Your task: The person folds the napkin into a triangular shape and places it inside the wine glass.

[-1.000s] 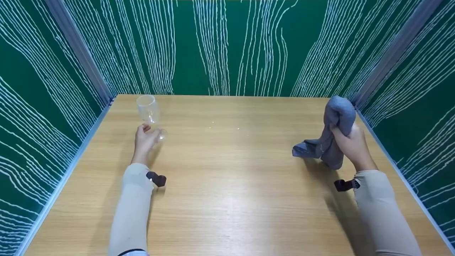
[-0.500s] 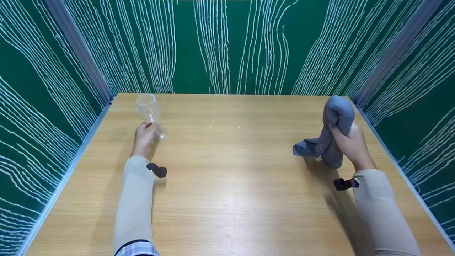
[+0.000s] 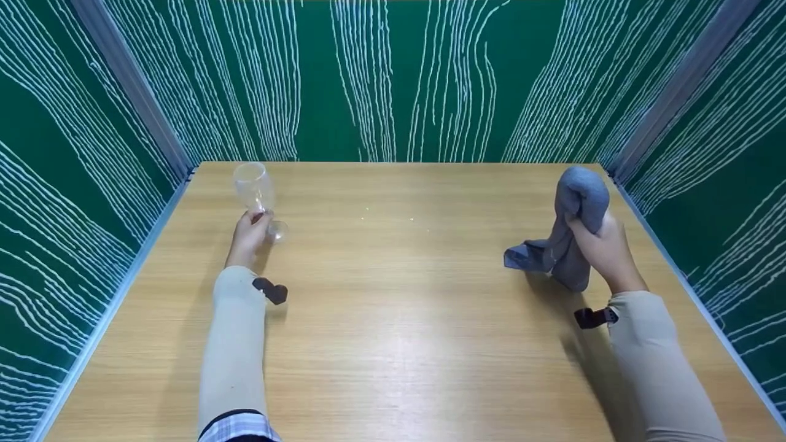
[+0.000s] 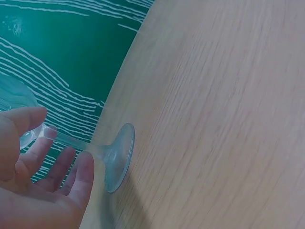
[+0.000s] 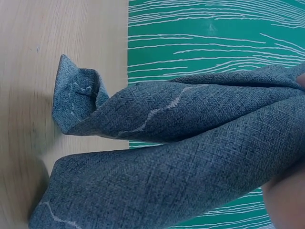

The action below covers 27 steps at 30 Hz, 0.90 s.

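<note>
A clear wine glass [image 3: 253,184] stands tilted in the head view's upper left, its bowl toward the far edge. My left hand [image 3: 248,236] pinches the stem just under the bowl between thumb and forefinger. In the left wrist view the glass foot [image 4: 120,157] points toward the table, the other fingers lie loosely curled beneath the stem, and the bowl is cut off at the frame edge. On the right, my right hand [image 3: 603,248] grips a bunched grey-blue cloth [image 3: 580,196] around its middle. Folds of the cloth [image 5: 157,181] hang down, hiding most of the fingers.
The wooden table [image 3: 393,294] bears several tiny bright specks near its upper middle. Green panels [image 3: 319,80] with white wavy lines rise at the back and both sides, with grey posts [image 3: 132,86] in the corners. Both wrists carry small black cameras [image 3: 270,291].
My left hand has moved slightly forward along the stem, and its thumb and forefinger now pinch just below the bowl. The right hand and cloth stay almost still.
</note>
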Tool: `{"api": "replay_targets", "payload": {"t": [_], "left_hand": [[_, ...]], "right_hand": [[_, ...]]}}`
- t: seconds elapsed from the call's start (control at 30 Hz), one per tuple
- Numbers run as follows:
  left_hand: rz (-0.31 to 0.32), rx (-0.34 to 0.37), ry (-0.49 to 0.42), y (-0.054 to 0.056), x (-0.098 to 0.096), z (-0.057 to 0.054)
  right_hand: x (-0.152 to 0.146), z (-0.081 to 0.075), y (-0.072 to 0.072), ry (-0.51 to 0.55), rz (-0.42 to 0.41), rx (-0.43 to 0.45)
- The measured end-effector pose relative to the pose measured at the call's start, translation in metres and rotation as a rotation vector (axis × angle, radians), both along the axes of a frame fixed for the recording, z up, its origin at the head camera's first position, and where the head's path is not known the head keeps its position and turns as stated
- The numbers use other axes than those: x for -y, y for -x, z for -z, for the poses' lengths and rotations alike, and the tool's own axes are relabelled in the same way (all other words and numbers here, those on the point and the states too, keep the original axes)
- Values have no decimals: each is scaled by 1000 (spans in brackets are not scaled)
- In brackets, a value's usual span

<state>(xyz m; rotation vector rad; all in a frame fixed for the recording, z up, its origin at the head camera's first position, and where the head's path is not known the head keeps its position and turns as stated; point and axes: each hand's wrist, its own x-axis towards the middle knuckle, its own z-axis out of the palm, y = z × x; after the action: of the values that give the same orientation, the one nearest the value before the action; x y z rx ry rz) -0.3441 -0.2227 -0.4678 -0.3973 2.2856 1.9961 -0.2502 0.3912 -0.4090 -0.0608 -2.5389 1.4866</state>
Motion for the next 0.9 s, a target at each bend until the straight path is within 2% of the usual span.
{"api": "replay_targets", "payload": {"t": [0.13, 0.33, 0.4, 0.47, 0.53, 0.63, 0.7, 0.77, 0.9], "left_hand": [[-29, -9, 14, 2, 0, 2], [-87, -56, 102, 1, -5, 0], [-113, -62, 98, 0, -7, 0], [-129, -59, 26, -2, -10, 0], [-130, -55, -5, -4, -12, 1], [-76, -61, 98, -6, -13, 3], [-33, -75, 225, -6, -14, 4], [9, -91, 308, -5, -15, 5], [61, -97, 317, -4, -22, 6]], "right_hand": [[0, -1, 0, 12, -9, 11], [-1, -4, -1, 12, -26, 13], [-2, -6, -1, 11, -27, 11], [-2, -7, -1, 1, -26, 6], [-2, -8, -2, -6, -25, -1], [-2, -10, -2, -17, -22, -17], [-2, -12, -1, -36, -16, -36], [-1, -14, -2, -58, -2, -43], [0, -16, -2, -72, 11, -42]]}}
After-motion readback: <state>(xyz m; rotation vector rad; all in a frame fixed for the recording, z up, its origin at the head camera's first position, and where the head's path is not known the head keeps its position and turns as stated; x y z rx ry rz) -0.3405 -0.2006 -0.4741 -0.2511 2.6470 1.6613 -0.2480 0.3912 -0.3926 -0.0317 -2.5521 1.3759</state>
